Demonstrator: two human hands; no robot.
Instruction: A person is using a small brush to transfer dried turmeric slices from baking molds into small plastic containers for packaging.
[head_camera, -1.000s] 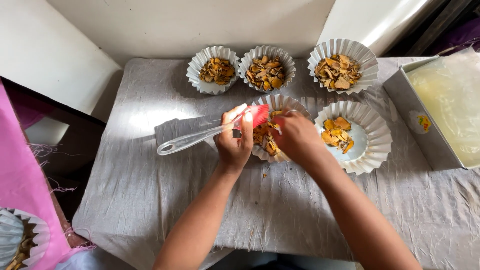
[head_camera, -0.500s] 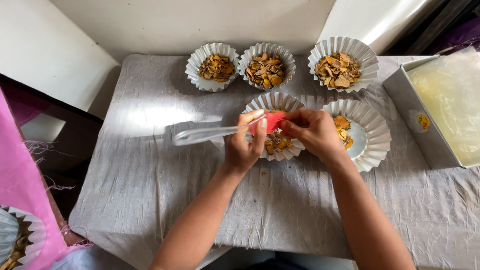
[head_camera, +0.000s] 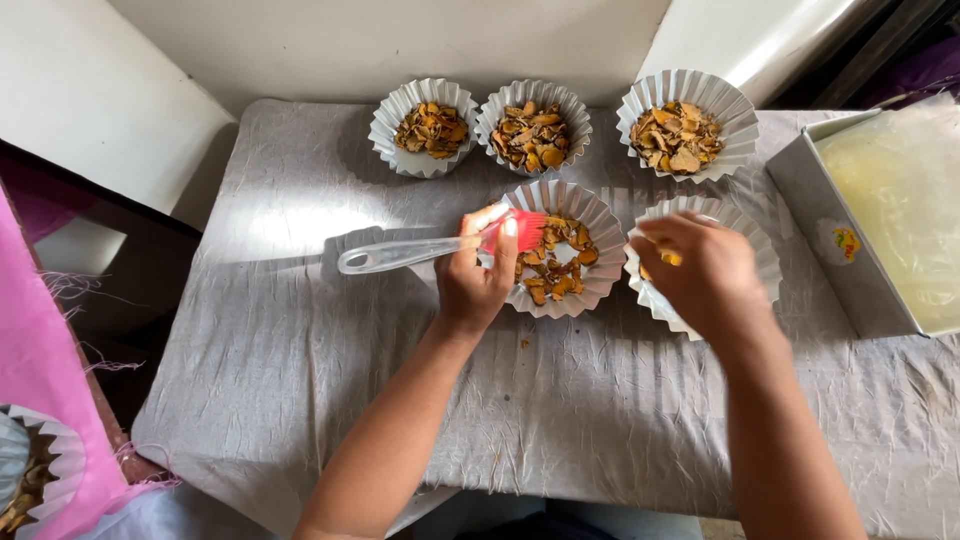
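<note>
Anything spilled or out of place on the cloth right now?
A few small orange crumbs lie on the grey cloth just below the middle paper cup, outside it. The other cups sit upright; nothing else stands out.

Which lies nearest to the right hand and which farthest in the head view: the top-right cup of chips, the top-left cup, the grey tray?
From the right hand:
1. Top-right cup, just above the hand.
2. Grey tray, at the table's right edge; not far behind the first.
3. Top-left cup, up and across the table, past the left hand.
</note>
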